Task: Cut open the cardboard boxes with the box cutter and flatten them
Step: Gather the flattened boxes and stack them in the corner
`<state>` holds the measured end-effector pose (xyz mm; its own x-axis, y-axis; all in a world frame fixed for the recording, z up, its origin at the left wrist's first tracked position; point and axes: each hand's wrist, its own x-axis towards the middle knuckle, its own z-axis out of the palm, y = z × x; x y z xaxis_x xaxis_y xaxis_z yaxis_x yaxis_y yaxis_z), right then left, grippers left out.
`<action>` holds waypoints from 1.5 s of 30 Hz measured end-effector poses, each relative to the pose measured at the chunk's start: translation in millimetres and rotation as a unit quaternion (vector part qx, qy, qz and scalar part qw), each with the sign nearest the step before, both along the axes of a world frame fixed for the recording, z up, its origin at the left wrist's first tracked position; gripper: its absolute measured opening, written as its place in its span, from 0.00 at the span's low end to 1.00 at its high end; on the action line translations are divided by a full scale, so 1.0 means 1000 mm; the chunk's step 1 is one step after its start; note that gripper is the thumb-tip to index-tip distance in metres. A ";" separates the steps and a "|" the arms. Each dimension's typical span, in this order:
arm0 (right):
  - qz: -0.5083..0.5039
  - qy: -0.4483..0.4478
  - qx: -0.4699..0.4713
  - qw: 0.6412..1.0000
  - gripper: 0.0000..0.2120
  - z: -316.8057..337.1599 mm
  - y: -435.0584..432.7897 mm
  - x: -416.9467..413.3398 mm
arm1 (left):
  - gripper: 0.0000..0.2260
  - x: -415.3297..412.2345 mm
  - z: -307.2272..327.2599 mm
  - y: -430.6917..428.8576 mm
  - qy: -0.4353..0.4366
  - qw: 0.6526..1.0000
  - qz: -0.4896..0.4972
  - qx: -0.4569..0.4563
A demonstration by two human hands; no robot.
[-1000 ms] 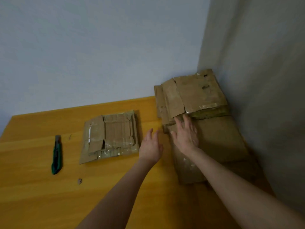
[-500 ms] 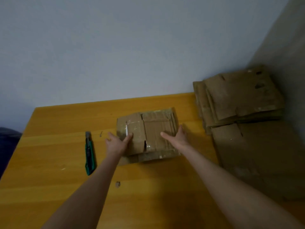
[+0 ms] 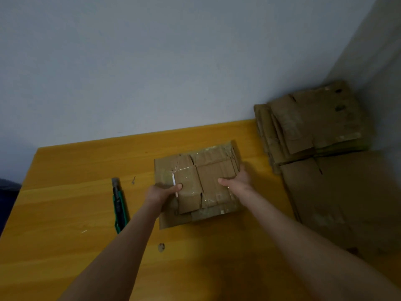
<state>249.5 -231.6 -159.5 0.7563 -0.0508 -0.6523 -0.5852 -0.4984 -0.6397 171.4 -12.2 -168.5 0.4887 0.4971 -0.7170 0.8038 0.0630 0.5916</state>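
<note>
A flattened brown cardboard box (image 3: 208, 168) with clear tape lies in the middle of the yellow wooden table (image 3: 65, 213). My left hand (image 3: 161, 192) grips its left edge, thumb on top. My right hand (image 3: 237, 181) grips its right edge, thumb on top and fingers underneath. The green box cutter (image 3: 119, 205) lies on the table just left of my left hand, untouched.
A stack of flattened cardboard (image 3: 314, 124) sits at the back right against the wall corner, on a large flat cardboard sheet (image 3: 347, 203). Small cardboard scraps (image 3: 161, 247) lie on the table. The table's left edge is near a dark object (image 3: 8, 187).
Both hands left the right-hand stack and moved left to the flattened box in the middle. They now grip its two sides with thumbs on top.
</note>
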 end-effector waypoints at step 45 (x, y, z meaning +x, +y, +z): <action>0.483 -0.138 -0.392 0.771 0.62 0.026 -0.354 0.001 | 0.57 0.053 0.017 -0.411 -0.045 0.645 -0.671 0.362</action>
<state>250.4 -585.9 -134.0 0.7932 0.3255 -0.5146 0.4051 -0.9131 0.0468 224.2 -422.8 -151.8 0.8507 -0.2293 -0.4730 -0.1939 -0.9733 0.1230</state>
